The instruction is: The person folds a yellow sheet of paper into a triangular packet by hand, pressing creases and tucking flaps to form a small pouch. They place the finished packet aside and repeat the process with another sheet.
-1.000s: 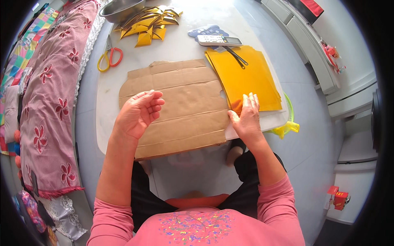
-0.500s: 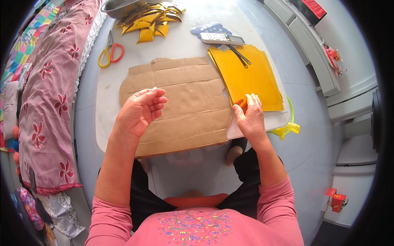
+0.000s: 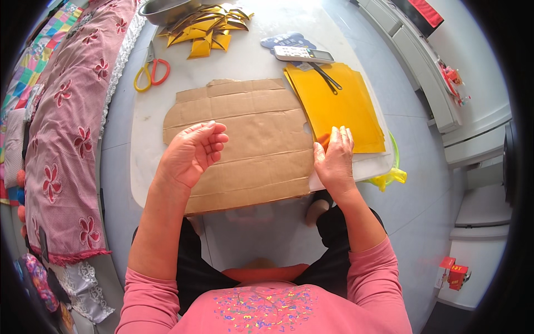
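Observation:
My left hand [image 3: 196, 151] hovers above the left part of a brown cardboard sheet [image 3: 250, 128]. Its fingers are curled in with the thumb against them, and nothing shows in it. At the lower left corner of a stack of golden-yellow paper sheets [image 3: 339, 106] is my right hand [image 3: 336, 161]. Its fingers lie over the sheets, stretched and slightly apart, with the thumb by the stack's edge; I see no sheet gripped. A white remote control [image 3: 295, 54] and a dark slim tool with looped ends [image 3: 327, 79] rest on the stack's upper end.
Folded gold paper pieces [image 3: 208, 30] are heaped at the table's far side beside a metal bowl [image 3: 167, 10]. Scissors [image 3: 150, 74] with yellow and red handles lie at the left of the white table [image 3: 150, 122]. A yellow-green plastic bag [image 3: 392, 177] hangs past the right edge.
My right hand has shifted slightly left, and its fingers lie flatter at the stack's corner. My left hand has hardly moved. The table's things look unchanged.

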The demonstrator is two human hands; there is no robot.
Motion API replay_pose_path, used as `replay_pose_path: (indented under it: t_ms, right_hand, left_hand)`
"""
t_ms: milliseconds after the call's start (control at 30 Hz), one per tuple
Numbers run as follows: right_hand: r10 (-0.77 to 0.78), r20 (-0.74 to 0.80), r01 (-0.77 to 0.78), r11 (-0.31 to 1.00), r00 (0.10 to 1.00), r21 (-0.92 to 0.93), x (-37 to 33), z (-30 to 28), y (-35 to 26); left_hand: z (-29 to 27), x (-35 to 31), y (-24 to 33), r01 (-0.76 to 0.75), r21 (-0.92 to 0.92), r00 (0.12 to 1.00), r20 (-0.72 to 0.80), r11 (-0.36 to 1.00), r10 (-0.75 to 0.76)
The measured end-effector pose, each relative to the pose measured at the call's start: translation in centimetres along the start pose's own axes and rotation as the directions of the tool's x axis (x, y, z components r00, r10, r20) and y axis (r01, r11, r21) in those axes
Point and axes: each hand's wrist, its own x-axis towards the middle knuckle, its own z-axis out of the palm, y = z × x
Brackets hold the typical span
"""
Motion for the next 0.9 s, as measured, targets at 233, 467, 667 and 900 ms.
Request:
replay_pose_path:
  t_ms: [233,467,667,900]
  right_hand:
    - [0.002,-0.007,-0.002,1.0,1.0,-0.017,0.1,0.3,0.3]
    - [-0.012,-0.04,0.015,0.998,0.999,0.06,0.5,-0.7,-0.3]
    - [-0.029,-0.131,0.045,0.992,0.991,0.117,0.7,-0.5,0.7]
    - [-0.051,-0.139,0.063,0.995,0.989,0.083,1.2,-1.7,2.3]
  left_hand:
    - [-0.1,-0.3,0.2,0.0,0.001,1.0,-0.012,1.0,0.0]
    - [-0.4,-0.2,0.1,0.009,0.0,1.0,-0.012,1.0,-0.009]
    - [0.0,-0.3,0.2,0.011,0.003,0.999,-0.03,1.0,-0.011]
    - [-0.1,-0.2,0.2,0.01,-0.005,1.0,-0.029,1.0,-0.01]
